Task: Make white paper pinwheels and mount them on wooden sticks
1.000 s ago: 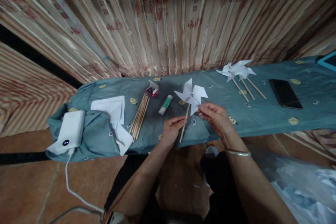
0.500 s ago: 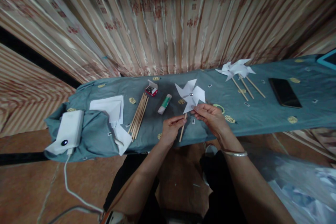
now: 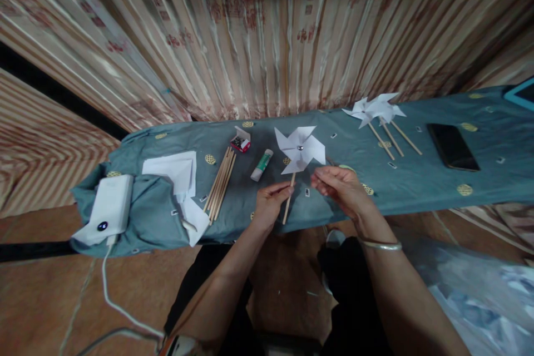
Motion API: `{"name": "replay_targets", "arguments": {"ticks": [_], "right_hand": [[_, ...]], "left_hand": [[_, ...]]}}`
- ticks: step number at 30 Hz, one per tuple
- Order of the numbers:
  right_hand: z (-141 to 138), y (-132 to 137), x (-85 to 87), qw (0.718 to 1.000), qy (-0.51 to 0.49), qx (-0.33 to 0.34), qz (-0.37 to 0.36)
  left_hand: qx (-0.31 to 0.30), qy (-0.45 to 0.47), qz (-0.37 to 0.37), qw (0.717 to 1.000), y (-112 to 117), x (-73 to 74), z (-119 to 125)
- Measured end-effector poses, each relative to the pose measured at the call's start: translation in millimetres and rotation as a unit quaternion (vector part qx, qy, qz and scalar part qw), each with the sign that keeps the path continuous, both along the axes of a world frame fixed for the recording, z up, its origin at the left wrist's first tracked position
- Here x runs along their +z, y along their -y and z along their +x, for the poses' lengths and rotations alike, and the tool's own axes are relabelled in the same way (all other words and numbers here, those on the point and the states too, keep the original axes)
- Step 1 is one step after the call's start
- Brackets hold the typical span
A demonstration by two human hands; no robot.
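A white paper pinwheel with a shiny pin at its centre stands on a thin wooden stick. My left hand is closed round that stick below the blades, pinching it between thumb and fingers. Just right of the lower blade is my right hand, apart from the paper, its fingers curled together with nothing visible in them. Left of the pinwheel lie a green and white glue stick and an open red and white box of pins.
A bundle of wooden sticks and folded white paper lie to the left, beside a white power bank with a cable. Finished pinwheels and a black phone are at right. A ring-shaped yellow-green thing is partly behind my right hand.
My right hand has let go of the pinwheel blade and drawn slightly right. The blades have turned a little, and the pinwheel has shifted slightly left in my left hand.
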State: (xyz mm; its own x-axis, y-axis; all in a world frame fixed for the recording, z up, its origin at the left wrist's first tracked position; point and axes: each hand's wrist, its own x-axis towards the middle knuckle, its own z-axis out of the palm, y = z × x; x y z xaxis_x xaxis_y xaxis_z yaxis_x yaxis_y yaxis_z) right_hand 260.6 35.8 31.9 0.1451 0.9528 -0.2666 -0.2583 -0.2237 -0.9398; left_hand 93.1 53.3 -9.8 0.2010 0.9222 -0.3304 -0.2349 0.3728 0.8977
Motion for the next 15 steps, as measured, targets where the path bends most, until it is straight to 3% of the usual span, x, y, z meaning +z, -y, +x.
{"name": "replay_targets", "arguments": {"ticks": [5, 10, 15], "right_hand": [[23, 0, 6.3, 0.991, -0.061, -0.098, 0.067], [32, -5, -3.3, 0.966, 0.021, -0.234, 0.105], [28, -7, -12.7, 0.971, 0.091, -0.208, 0.081]], "left_hand": [[0.002, -0.006, -0.008, 1.000, 1, -2.0, -1], [-0.018, -0.005, -0.014, 1.000, 4, -1.1, 0], [-0.029, -0.005, -0.024, 0.999, 5, -0.9, 2]]}}
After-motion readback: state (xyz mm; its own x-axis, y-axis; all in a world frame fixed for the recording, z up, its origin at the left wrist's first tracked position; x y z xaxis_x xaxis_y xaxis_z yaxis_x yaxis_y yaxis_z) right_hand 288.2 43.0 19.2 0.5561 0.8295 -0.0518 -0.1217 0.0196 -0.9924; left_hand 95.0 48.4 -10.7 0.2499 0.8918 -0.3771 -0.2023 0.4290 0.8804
